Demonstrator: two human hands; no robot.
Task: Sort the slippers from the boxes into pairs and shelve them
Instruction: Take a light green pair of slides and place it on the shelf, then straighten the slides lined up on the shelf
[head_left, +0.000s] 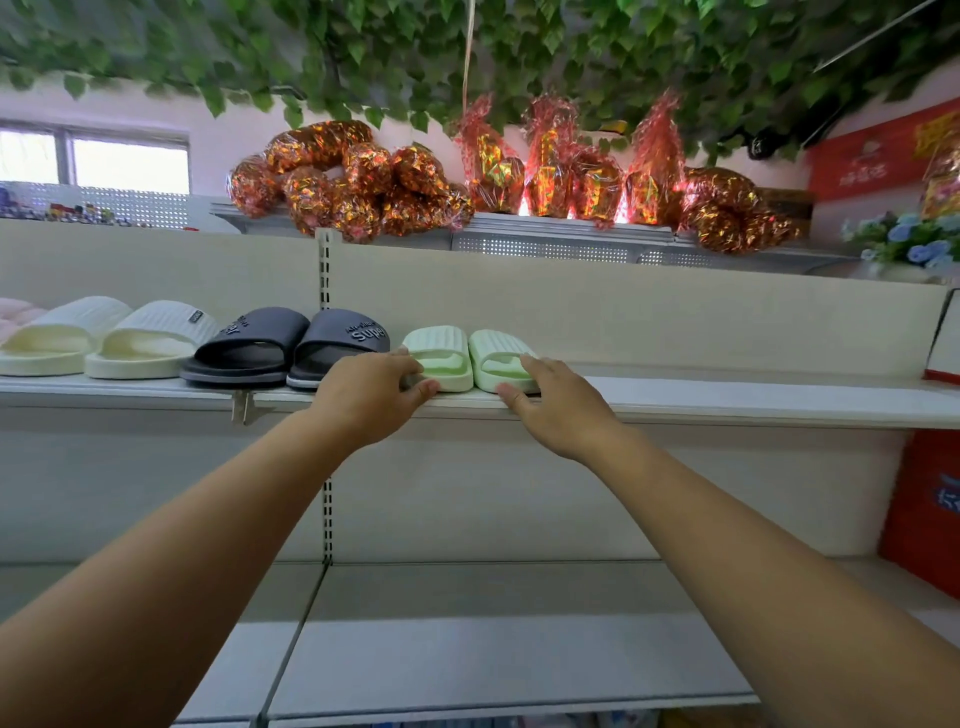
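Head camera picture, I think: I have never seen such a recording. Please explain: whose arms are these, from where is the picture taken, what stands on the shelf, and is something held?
There is no machine here. A person wears one wide camera on the head, so you see that person's own two arms reaching forward. The left hand and the right hand each hold the near end of one of the green slippers, which stand side by side on the shelf. To their left on the same shelf stand a pair of dark slippers and a pair of white slippers. On top of the unit lie shiny foil-wrapped packages, under green leaves.
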